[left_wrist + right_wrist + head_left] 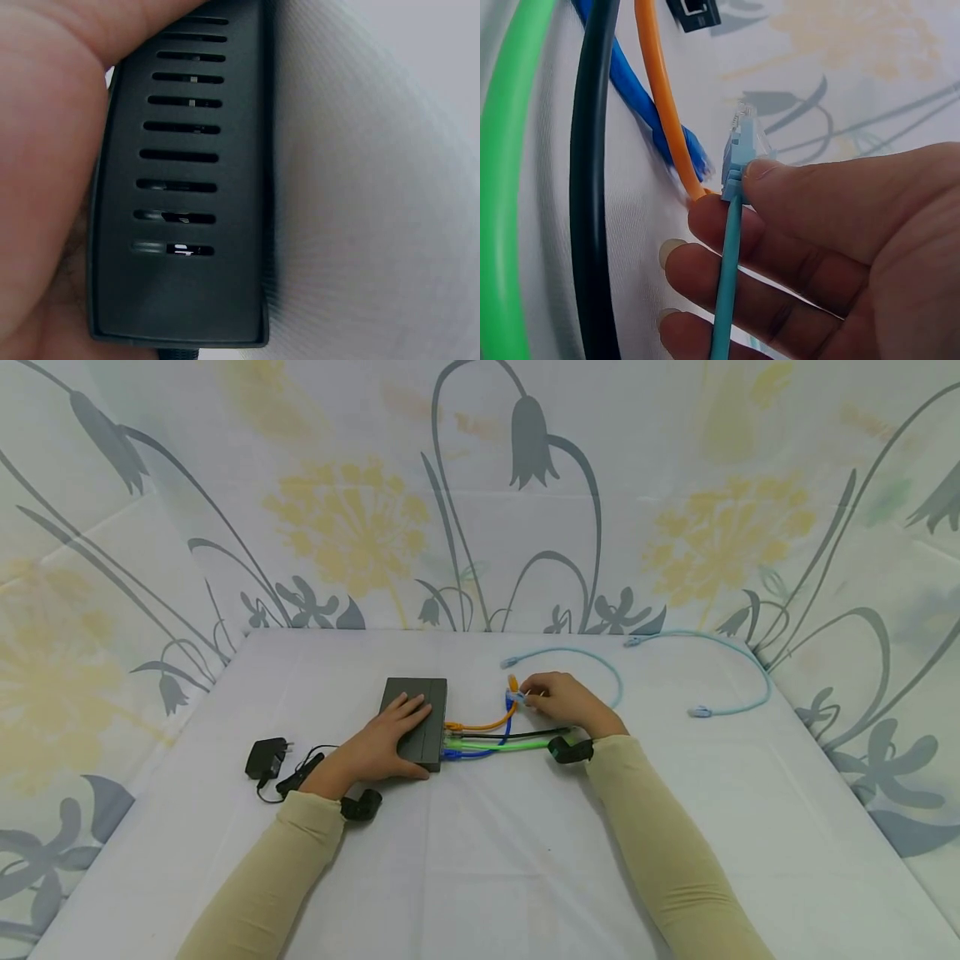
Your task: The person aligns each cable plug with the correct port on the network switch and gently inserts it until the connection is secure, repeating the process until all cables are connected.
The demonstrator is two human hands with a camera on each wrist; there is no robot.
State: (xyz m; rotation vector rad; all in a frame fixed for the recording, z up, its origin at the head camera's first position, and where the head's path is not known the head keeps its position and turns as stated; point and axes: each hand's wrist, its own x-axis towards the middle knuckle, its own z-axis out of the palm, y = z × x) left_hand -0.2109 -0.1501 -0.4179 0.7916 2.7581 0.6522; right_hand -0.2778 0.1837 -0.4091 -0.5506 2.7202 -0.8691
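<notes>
My left hand (382, 739) rests on top of a dark network switch (423, 752), its fingers laid flat over the cover and the thumb along the near edge. In the left wrist view the switch's slotted side (180, 157) shows beside the hand. To the right, my right hand (564, 700) pinches the plug (739, 161) of a light blue Ethernet cable (727, 277) between thumb and forefinger. Orange (487, 727), black (517, 735), green (525, 746) and blue (480, 754) cables run from the switch's right side toward and beneath the right hand.
A second light blue cable (765, 681) curves over the cloth at the far right. A black power adapter (265, 758) with its cord lies left of the switch. The white-covered table (495, 877) meets flower-patterned hangings (480, 527) at the back and sides.
</notes>
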